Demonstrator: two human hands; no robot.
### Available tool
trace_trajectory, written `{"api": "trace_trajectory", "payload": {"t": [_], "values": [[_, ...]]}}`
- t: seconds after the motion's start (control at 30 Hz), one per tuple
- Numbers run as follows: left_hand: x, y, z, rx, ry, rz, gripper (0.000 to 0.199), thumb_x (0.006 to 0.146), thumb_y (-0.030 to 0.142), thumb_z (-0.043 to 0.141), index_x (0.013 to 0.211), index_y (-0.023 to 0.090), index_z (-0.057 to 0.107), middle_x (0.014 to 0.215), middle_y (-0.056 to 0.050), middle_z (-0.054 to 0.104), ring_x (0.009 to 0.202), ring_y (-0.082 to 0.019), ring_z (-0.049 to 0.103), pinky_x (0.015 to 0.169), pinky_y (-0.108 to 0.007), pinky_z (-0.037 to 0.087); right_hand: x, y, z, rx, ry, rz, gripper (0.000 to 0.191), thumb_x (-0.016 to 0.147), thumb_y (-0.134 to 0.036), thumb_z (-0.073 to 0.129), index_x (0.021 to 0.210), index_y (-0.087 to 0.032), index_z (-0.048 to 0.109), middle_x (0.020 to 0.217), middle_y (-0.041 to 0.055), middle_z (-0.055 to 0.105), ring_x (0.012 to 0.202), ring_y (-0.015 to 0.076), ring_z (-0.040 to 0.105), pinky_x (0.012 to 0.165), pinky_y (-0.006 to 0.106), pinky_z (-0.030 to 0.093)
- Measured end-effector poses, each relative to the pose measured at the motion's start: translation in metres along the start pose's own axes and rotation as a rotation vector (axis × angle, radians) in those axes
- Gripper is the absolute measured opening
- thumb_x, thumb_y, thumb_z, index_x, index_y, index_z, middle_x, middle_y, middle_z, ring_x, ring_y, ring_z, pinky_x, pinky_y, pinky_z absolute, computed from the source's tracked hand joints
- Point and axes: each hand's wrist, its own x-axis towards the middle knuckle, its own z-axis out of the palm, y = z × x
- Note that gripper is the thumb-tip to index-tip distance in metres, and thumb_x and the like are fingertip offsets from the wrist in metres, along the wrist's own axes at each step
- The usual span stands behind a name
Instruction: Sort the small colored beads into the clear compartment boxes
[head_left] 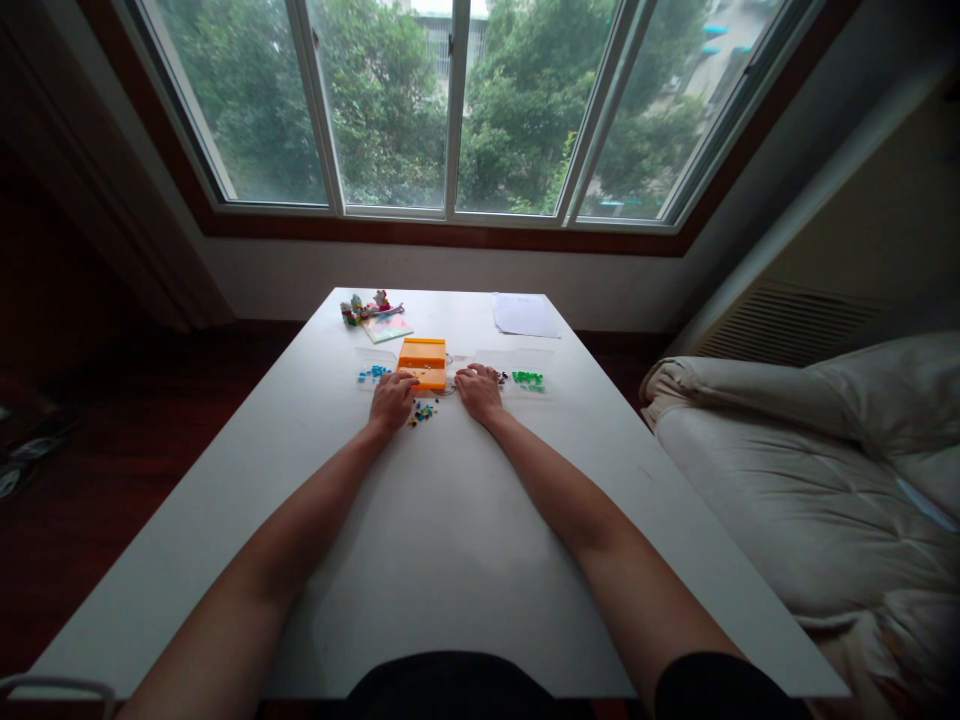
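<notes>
An orange open box (422, 352) stands at the middle of the white table. My left hand (392, 400) rests at its front left edge, fingers over the rim; whether they grip anything is too small to tell. To the right of the box, my right hand (478, 390) lies over a clear tray, its fingers bent and partly spread, with no held object visible. Blue pieces (373, 373) lie in a clear tray on the left, green pieces (528, 380) in one on the right. A small pile of mixed pieces (422, 412) sits on the table between my hands.
Small colourful figures (364, 308) and a pastel card (387, 327) are at the table's back left. White paper sheets (525, 314) lie at the back right. A cushioned sofa (795, 480) stands beyond the right edge of the table (450, 560).
</notes>
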Motion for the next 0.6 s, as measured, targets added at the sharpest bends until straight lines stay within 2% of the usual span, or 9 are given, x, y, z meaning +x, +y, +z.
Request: {"api": "trace_trajectory", "payload": {"t": [0.23, 0.6], "values": [[0.0002, 0.0007, -0.0012, 0.002, -0.015, 0.003, 0.031, 0.092, 0.019, 0.051, 0.11, 0.021, 0.076, 0.125, -0.008, 0.068, 0.12, -0.028, 0.054, 0.111, -0.048, 0.043, -0.0014, 0.0011, -0.0003, 0.041, 0.017, -0.054, 0.034, 0.105, -0.031, 0.041, 0.112, -0.023, 0.073, 0.128, 0.0052, 0.07, 0.13, 0.0247, 0.046, 0.11, 0.042, 0.023], [-0.0004, 0.0017, -0.0023, -0.008, -0.038, -0.005, 0.029, 0.09, 0.02, 0.053, 0.108, 0.022, 0.076, 0.124, -0.008, 0.068, 0.121, -0.028, 0.054, 0.112, -0.048, 0.043, -0.0014, 0.0009, -0.0019, 0.071, 0.008, -0.027, 0.035, 0.104, -0.033, 0.042, 0.108, -0.022, 0.075, 0.123, 0.006, 0.071, 0.124, 0.0236, 0.049, 0.108, 0.039, 0.027]]}}
